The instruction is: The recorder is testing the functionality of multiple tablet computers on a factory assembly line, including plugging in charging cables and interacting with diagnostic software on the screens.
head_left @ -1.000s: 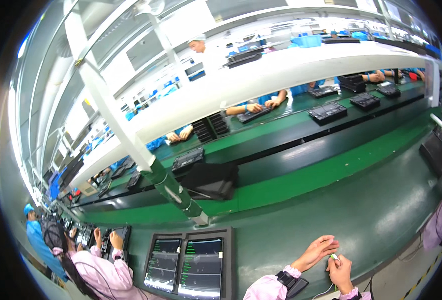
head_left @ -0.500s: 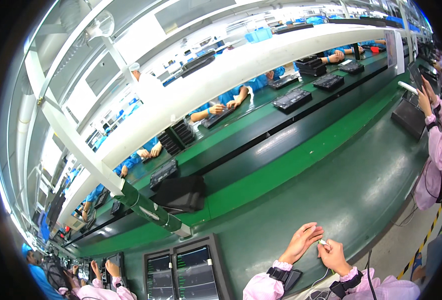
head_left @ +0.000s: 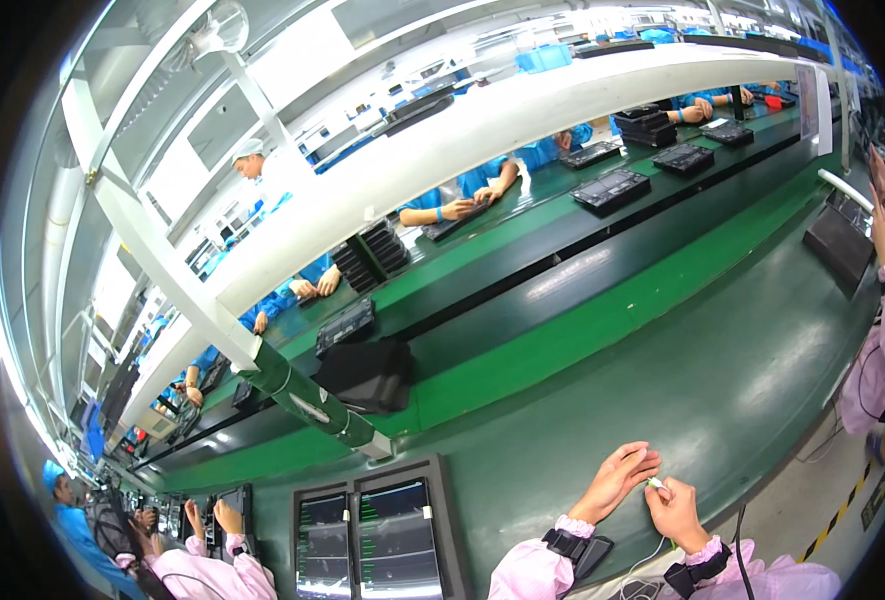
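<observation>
My left hand (head_left: 618, 484) is open above the green bench (head_left: 553, 420), its fingers stretched out and the palm turned toward my right hand. My right hand (head_left: 675, 516) pinches a small white plug (head_left: 656, 483) between thumb and fingers. The plug's tip points up toward the fingers of my left hand. A thin white cable (head_left: 653, 552) hangs below my hands near the bench edge; whether it joins the plug is hidden. Pink sleeves and black wrist straps cover both wrists.
Left of my hands, a dark foam tray (head_left: 450, 520) holds two tablets (head_left: 395, 535) with lit screens. Beyond it stand a green-wrapped post (head_left: 313, 405) and a black bag-like bundle (head_left: 368, 375). A conveyor (head_left: 523, 310) crosses behind. Co-workers sit left, right and opposite.
The view has shifted slightly, so the scene sits a little further right. My hands keep nearly the same pose. The co-worker at right no longer shows the dark tablet held up.
</observation>
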Demonstrator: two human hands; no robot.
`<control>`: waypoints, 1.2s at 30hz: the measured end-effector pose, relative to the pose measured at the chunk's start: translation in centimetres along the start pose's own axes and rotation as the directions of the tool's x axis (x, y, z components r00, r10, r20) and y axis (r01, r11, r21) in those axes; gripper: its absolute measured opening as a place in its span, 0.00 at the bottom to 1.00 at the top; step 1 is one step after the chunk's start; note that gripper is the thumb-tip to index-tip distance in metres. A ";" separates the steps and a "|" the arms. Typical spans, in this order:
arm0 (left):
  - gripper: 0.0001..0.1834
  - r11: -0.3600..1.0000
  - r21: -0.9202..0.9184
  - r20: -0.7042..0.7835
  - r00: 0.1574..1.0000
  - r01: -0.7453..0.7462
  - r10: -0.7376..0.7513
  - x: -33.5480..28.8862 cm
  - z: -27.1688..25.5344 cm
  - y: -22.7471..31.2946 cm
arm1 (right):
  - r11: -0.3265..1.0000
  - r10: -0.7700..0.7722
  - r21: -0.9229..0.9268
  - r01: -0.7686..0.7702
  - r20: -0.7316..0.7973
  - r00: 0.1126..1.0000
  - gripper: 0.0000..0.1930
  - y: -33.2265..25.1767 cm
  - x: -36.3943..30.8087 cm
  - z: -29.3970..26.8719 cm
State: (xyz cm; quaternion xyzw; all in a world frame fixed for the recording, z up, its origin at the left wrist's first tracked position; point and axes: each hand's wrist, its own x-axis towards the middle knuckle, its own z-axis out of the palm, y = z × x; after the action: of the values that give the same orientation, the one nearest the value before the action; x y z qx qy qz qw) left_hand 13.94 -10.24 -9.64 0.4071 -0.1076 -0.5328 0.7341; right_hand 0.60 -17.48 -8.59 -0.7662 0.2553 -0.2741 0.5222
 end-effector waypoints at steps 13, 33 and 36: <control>0.18 1.000 0.008 0.010 1.000 -0.006 0.006 -0.1 0.2 0.1 | 1.000 -0.006 -0.022 0.007 0.016 1.000 0.19 0.2 0.1 0.3; 0.18 1.000 0.018 0.010 1.000 -0.009 0.009 0.1 -0.2 -0.2 | 0.998 0.061 -0.014 -0.060 0.058 0.996 0.18 0.1 0.1 -0.1; 0.18 1.000 0.021 0.018 1.000 -0.010 0.009 -0.1 -0.2 -0.2 | 0.999 0.033 -0.044 -0.031 0.048 0.998 0.15 0.5 -0.2 0.0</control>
State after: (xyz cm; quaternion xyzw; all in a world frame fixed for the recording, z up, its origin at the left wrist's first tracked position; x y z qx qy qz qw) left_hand 13.89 -10.04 -9.90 0.4096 -0.1217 -0.5318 0.7311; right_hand 0.36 -17.51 -9.04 -0.7795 0.2607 -0.2411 0.5159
